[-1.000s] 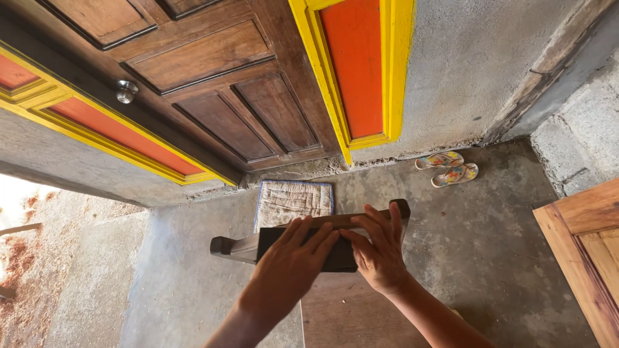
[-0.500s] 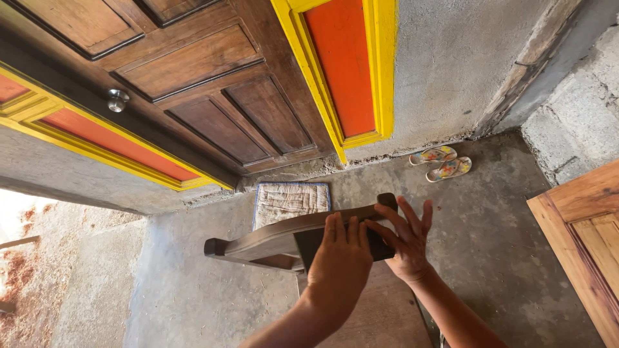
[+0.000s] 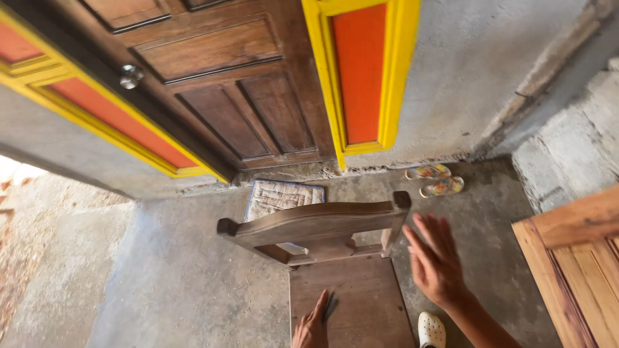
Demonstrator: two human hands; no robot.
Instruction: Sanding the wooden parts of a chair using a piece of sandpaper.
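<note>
now left hand (image 3: 313, 322) on wooden chair (image 3: 316, 225) seat, right hand (image 3: 435, 261) open beside backrest.

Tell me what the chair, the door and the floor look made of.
Chair: looks like solid wood, brown with a dull stain; grain shows on the seat and top rail.
Door: dark panelled wood, slightly glossy, with a round metal-looking knob.
Floor: rough grey concrete or cement, unpainted and blotchy.
The left hand rests on the seat.
</note>
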